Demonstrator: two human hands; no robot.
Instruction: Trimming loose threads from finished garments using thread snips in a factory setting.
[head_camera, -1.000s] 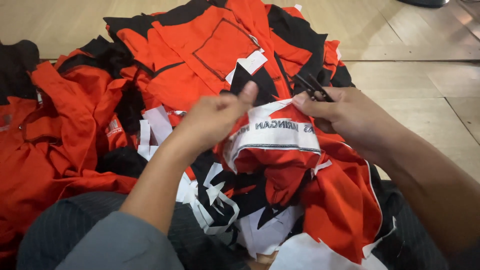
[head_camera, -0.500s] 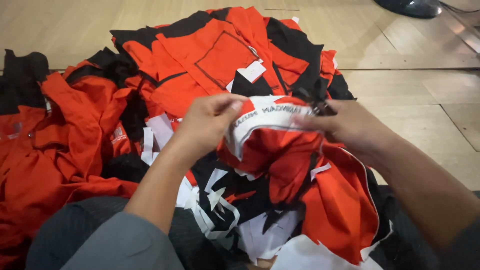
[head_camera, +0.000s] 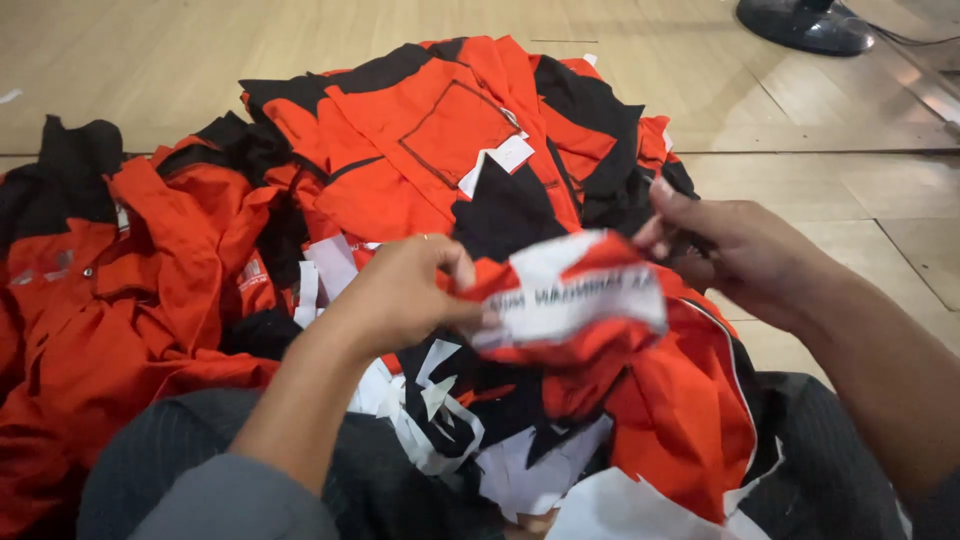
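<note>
Wooden floor carries the load; a dark fan base stands at its far right corner. A heap of orange-and-black jackets covers the middle of the floor and runs to its left edge, one chest pocket facing up. Nearer the person, an orange jacket lies across the lap above loose white backing strips. A white printed label panel on this jacket is stretched between both hands. Left hand is clamped on the panel's left end, fingers curled shut. Right hand is pinched at the panel's right end, together with a small dark object that cannot be identified.
</note>
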